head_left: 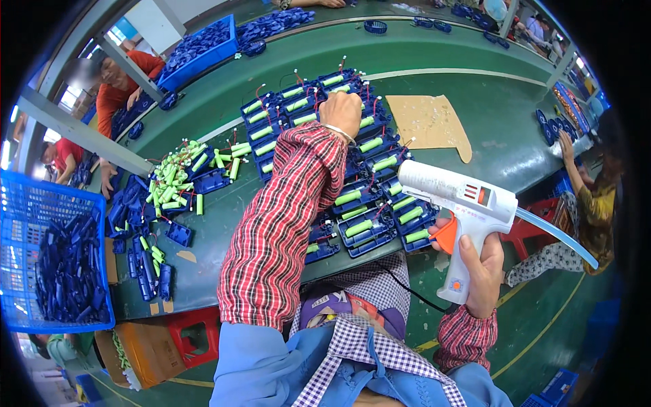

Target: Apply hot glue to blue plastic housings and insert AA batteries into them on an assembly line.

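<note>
Rows of blue plastic housings lie on the green worktable, most with a green battery and thin red wires in them. My left hand reaches over the far rows, fingers curled down among the housings. Its fingertips are hidden, so what they grip cannot be made out. In my right hand is a white hot glue gun with an orange trigger. Its nozzle end points left, above the right edge of the rows. A pale blue glue stick sticks out of its back.
Loose green batteries are heaped left of the rows, beside blue housing parts. A blue basket of dark blue parts stands far left. A cardboard sheet lies beyond the glue gun. Co-workers sit at left and right; a blue bin stands behind.
</note>
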The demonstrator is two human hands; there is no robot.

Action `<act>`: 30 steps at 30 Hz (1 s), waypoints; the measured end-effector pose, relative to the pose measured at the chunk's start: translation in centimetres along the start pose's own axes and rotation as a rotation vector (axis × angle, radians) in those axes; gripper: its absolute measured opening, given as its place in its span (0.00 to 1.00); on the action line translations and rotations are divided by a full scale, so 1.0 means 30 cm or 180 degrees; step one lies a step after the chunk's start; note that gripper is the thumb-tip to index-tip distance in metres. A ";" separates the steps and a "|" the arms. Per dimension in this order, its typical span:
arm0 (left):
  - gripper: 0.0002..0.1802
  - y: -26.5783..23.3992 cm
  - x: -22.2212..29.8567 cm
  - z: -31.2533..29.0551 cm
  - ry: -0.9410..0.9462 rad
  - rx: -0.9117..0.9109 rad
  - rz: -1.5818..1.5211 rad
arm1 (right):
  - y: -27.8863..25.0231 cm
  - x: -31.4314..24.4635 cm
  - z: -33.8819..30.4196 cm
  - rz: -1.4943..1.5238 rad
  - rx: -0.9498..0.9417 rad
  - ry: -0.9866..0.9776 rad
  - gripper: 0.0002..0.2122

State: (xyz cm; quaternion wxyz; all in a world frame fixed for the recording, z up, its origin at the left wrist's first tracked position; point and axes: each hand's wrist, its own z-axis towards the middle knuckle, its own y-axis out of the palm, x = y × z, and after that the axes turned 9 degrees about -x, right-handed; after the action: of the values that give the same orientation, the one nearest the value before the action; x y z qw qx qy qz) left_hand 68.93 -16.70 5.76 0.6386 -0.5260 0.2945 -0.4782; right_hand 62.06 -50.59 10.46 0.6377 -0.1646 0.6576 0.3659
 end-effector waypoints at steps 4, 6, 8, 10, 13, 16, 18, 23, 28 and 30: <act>0.10 -0.099 -0.051 -0.067 0.0277 0.0640 -0.0668 | 0.024 0.009 0.005 0.0046 -0.0069 0.0019 0.20; 0.10 -0.177 -0.114 -0.119 0.0388 0.0982 -0.0875 | 0.035 0.012 0.003 0.0083 -0.0134 0.0044 0.20; 0.08 -0.259 -0.200 -0.202 0.0558 0.1331 -0.0743 | 0.050 0.011 -0.004 -0.0031 -0.0079 0.0085 0.20; 0.08 -0.320 -0.289 -0.326 0.0433 0.1470 -0.0829 | 0.077 0.020 -0.001 0.0034 -0.0212 0.0079 0.20; 0.06 -0.379 -0.433 -0.559 -0.0125 0.1353 -0.0817 | 0.128 0.024 0.008 -0.0057 -0.0341 0.0180 0.21; 0.07 -0.424 -0.582 -0.811 -0.0898 0.1469 -0.0479 | 0.183 0.031 0.022 -0.0107 -0.0537 0.0328 0.21; 0.06 -0.453 -0.666 -0.966 -0.1441 0.1385 -0.0167 | 0.220 0.036 0.027 -0.0228 -0.0660 0.0408 0.21; 0.04 -0.436 -0.726 -1.238 -0.1522 0.1081 0.0492 | 0.310 0.061 0.032 -0.0189 -0.1201 0.0542 0.22; 0.12 -0.384 -0.664 -1.371 -0.2200 0.1040 0.1356 | 0.390 0.065 0.016 -0.0309 -0.1343 0.0741 0.23; 0.12 -0.366 -0.645 -1.401 -0.2414 0.1078 0.1330 | 0.406 0.068 0.011 -0.0221 -0.1418 0.0795 0.23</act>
State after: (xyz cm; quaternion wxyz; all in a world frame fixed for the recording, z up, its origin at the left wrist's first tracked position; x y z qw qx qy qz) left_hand 21.53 -15.17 2.31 0.8608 -0.4815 0.0577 -0.1545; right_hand 53.71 -41.58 11.85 0.5117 -0.3674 0.6284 0.4565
